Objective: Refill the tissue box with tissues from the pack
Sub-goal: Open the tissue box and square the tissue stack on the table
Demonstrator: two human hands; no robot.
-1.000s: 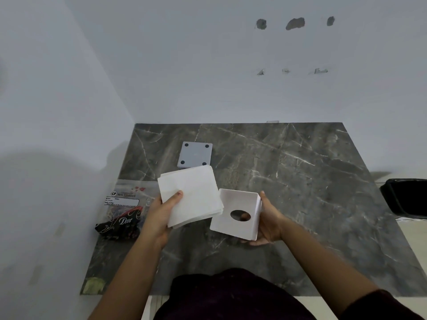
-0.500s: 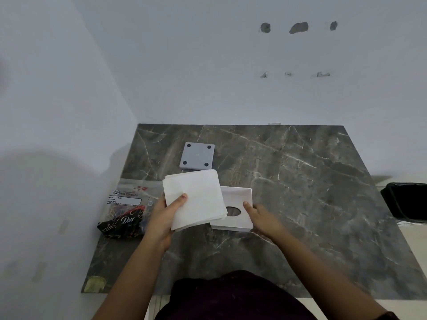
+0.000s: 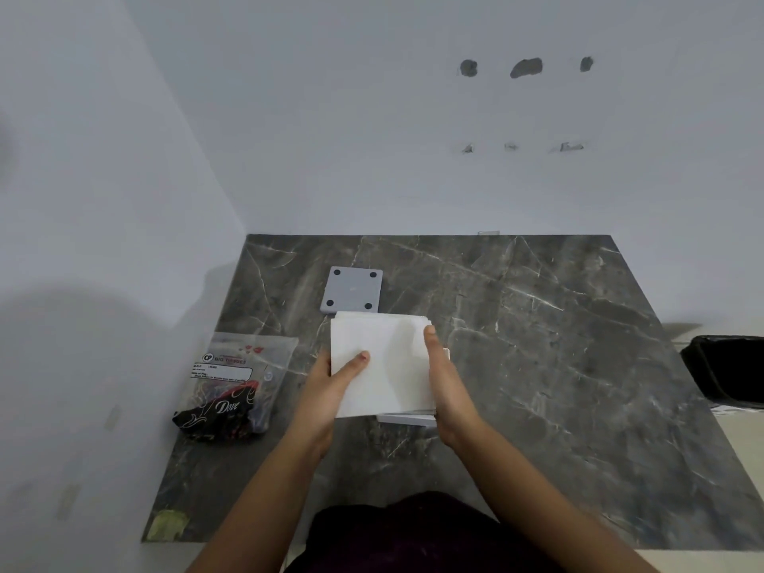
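Head view: at frame centre, left hand (image 3: 330,386) and right hand (image 3: 444,378) each keep a pinching grip on the tissue stack (image 3: 382,363), held over the tissue box (image 3: 407,418) (mostly hidden). Judged step: loading. Next: square edges, then lower in.

Tissue stack (image 3: 384,366): white, square, being held flat above the tissue box, covering nearly all of it.
Tissue box (image 3: 407,418): white, being hidden beneath the stack; only a near edge and a right corner are showing.
Tissue pack (image 3: 235,382): clear and dark plastic, lying crumpled on the table, left of the stack.
Box base (image 3: 352,289): grey square with four black feet, lying just beyond the stack.
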